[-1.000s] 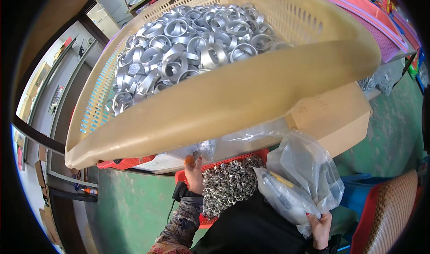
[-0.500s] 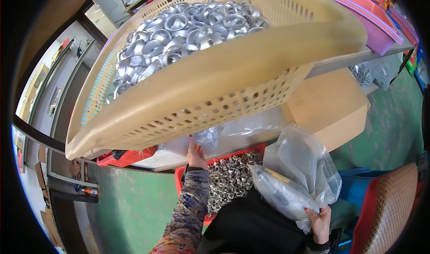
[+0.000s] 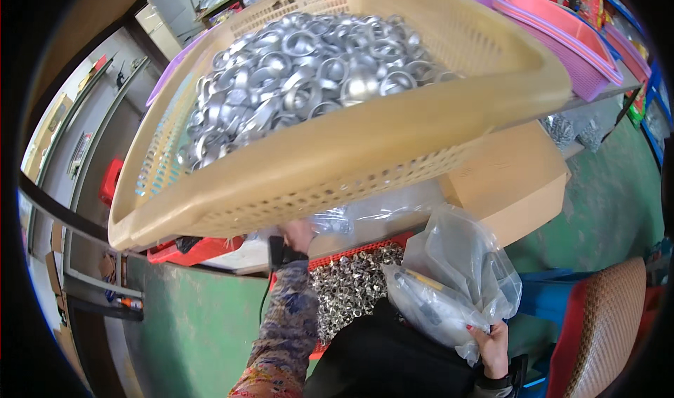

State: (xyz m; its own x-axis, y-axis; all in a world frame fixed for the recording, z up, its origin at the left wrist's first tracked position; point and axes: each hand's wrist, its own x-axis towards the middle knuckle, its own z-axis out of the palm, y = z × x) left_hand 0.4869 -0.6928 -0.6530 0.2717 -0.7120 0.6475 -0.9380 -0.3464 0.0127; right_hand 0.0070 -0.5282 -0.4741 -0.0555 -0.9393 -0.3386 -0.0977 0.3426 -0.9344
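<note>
Clear plastic gathers in the right hand (image 3: 493, 347), whose thumb and fingers are closed on the lower edge of a bag (image 3: 460, 279). From that grip the bag spreads up and to the left; something pale and a yellow strip show through it, too unclear to name. The left hand (image 3: 300, 236) reaches up under the near side of a cream basket (image 3: 344, 137); its fingers are hidden or blurred there, so whether they are open or hold anything cannot be told. A black band (image 3: 282, 253) sits on its wrist, and more clear plastic (image 3: 333, 220) lies just to its right. Below, between the two forearms, a red crate (image 3: 328, 260) holds a heap of small shiny metal parts (image 3: 351, 286). Above, silver rings (image 3: 302, 71) pile up in the cream basket. Right of the basket's underside stands a brown carton (image 3: 509, 180), and a woven chair (image 3: 612, 321) is near the right forearm. Farther off are pink and purple baskets (image 3: 554, 19) and green floor (image 3: 196, 321).
</note>
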